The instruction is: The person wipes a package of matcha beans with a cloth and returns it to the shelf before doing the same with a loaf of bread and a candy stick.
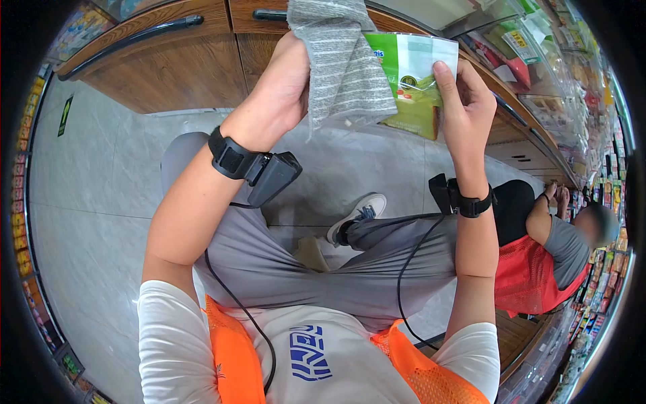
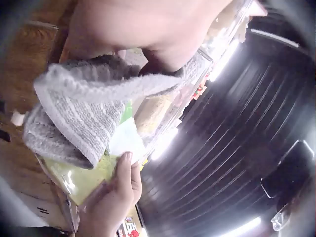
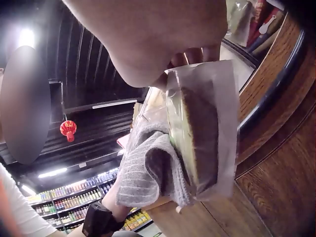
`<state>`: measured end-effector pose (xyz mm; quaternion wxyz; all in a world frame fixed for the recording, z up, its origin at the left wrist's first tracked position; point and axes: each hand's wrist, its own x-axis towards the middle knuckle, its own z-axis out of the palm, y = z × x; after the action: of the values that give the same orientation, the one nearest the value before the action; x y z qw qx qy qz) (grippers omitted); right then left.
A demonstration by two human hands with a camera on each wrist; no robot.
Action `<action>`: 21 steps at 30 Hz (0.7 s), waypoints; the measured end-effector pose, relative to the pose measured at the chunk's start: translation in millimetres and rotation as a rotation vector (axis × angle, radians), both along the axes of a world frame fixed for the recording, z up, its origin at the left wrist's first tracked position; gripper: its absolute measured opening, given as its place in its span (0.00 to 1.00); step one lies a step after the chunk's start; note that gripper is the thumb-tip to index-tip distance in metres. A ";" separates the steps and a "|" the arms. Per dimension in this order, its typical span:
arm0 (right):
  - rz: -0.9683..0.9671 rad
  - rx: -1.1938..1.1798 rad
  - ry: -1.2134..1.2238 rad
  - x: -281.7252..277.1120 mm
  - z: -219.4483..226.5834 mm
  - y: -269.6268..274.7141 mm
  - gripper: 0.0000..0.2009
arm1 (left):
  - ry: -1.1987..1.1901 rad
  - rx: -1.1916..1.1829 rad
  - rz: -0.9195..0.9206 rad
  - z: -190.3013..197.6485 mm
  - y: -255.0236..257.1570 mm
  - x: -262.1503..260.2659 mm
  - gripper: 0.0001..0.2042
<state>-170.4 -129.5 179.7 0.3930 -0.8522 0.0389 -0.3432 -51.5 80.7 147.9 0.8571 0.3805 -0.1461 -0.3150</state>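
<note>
A grey towel with pale stripes (image 1: 343, 71) hangs from my left hand (image 1: 286, 84), which grips it in a bunch. Its lower folds lie over the left part of a green and white food packet (image 1: 414, 104) with a clear window. My right hand (image 1: 468, 101) pinches the packet's right edge, thumb on the front. In the right wrist view the packet's back (image 3: 205, 128) shows dark contents under clear film, and the towel (image 3: 153, 170) presses close against its far side. The left wrist view shows the towel (image 2: 84, 113) draped across the packet's face, hiding part of it.
Wooden cabinets (image 1: 161, 67) with dark handles stand just beyond the hands. Clear bins of packaged goods (image 1: 538, 60) line the right side. Another person in a red vest (image 1: 538, 276) crouches at the right. Grey tiled floor (image 1: 94, 175) lies below.
</note>
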 end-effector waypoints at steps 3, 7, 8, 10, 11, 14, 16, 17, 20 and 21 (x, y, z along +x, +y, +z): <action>-0.001 -0.023 0.012 -0.6 -1.5 -2.1 0.14 | -0.171 0.043 0.091 -5.1 -6.2 3.0 0.15; -0.008 -0.110 0.025 1.3 -3.3 -3.8 0.13 | -0.541 0.187 0.241 -2.3 -12.4 2.8 0.22; -0.009 -0.136 0.028 1.4 -3.9 -4.8 0.13 | -0.646 0.231 0.287 0.9 -13.7 1.4 0.23; -0.017 -0.159 0.030 0.6 -3.5 -5.0 0.13 | -0.762 0.270 0.337 1.4 -15.3 0.7 0.24; -0.023 -0.156 0.029 0.0 -2.1 -3.7 0.13 | -0.773 0.267 0.343 0.1 -15.5 0.8 0.24; -0.043 -0.114 0.037 -1.7 1.3 -1.8 0.13 | -0.675 0.247 0.299 0.7 -13.6 0.9 0.24; -0.042 -0.075 0.039 -1.8 1.8 -2.1 0.13 | -0.587 0.200 0.262 -0.4 -12.1 2.8 0.24; -0.034 -0.055 0.036 -1.4 1.8 -2.7 0.13 | -0.552 0.161 0.250 -3.2 -11.7 6.1 0.24; 0.020 -0.040 0.034 -0.5 -0.5 -3.1 0.12 | -0.870 0.258 0.299 -2.6 -10.8 10.7 0.21; 0.044 -0.042 0.034 -0.2 -2.0 -2.9 0.12 | -1.046 0.327 0.328 -2.1 -10.3 11.2 0.20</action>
<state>-170.6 -132.4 177.7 0.3817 -0.8667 0.0199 -0.3206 -40.3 70.4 145.8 0.6384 0.6313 -0.4391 0.0339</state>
